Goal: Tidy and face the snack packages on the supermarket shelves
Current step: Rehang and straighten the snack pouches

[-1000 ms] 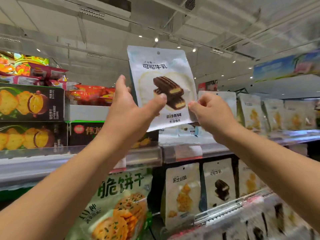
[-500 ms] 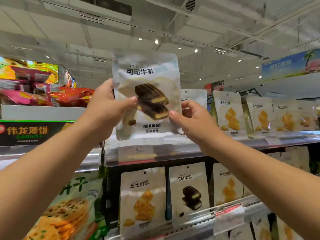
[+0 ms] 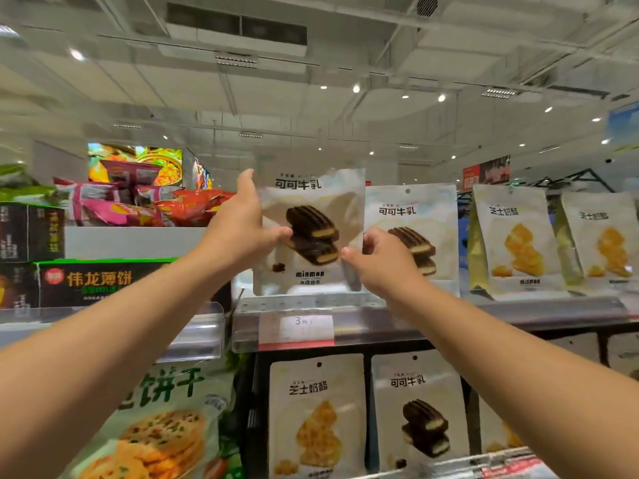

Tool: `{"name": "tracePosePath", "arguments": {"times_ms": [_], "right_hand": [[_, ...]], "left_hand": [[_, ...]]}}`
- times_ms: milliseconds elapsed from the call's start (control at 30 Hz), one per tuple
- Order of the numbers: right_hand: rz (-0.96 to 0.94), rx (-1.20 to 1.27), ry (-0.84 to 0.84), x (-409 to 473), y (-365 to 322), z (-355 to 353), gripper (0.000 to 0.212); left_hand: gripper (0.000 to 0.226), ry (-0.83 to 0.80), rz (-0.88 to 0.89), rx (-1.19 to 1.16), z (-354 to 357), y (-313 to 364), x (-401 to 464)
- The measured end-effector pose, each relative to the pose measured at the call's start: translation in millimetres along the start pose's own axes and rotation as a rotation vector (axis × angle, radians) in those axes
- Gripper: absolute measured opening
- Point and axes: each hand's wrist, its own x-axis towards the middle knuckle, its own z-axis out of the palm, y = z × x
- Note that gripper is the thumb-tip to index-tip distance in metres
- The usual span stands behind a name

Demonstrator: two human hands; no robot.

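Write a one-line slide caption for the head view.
Both hands, left and right, hold a cocoa-biscuit pouch upright above the shelf edge.

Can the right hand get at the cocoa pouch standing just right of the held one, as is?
Probably yes. The right hand already sits directly in front of that standing cocoa pouch, nothing between them, but it pinches the held pouch and must let go first.

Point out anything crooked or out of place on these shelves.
On the lower shelf, a cocoa pouch stands among cheese pouches, so it looks misfiled. The red snack bags upper left lie in a jumbled heap. The held pouch is upright.
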Motion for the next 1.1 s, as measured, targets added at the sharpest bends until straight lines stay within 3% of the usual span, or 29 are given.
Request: {"name": "tracePosePath", "arguments": {"times_ms": [100,200,300,433,533,700,833,900,1000,1100], "right_hand": [[0.003,-0.131,-0.026,0,6,2,0.017],[-0.009,-0.236,-0.075,-2,8,3,0.018],[-0.013,-0.212,-0.102,-1,10,1,0.017],[-0.039,-0.225,-0.127,-2,14,2,0.035],[-0.094,-0.335,-0.087,-3,18,5,0.041],[-0.142,-0.358,-0.084,-5,18,5,0.04],[-0.144,-0.21,-0.09,-5,14,-13,0.048],[-0.183,-0.141,0.033,-3,19,-33,0.032],[-0.144,-0.111,0.25,3,40,-69,0.011],[-0.054,-0.228,0.342,3,70,-96,0.017]], "left_hand": [[0.076,-0.02,-0.008,0.311,5,0,0],[0.076,-0.05,-0.008,0.534,5,-2,-2],[0.095,-0.066,-0.029,0.585,4,-3,-1],[0.114,-0.03,-0.027,0.598,5,-1,-12],[0.109,0.014,0.046,0.631,10,0,-27],[0.079,-0.028,0.065,0.65,16,0,-41],[0.091,-0.011,-0.012,0.65,17,7,-45],[0.086,0.096,0.179,0.608,27,16,-57],[0.048,0.146,0.693,0.534,58,28,-78],[0.032,0.024,0.834,0.47,91,41,-92]]}}
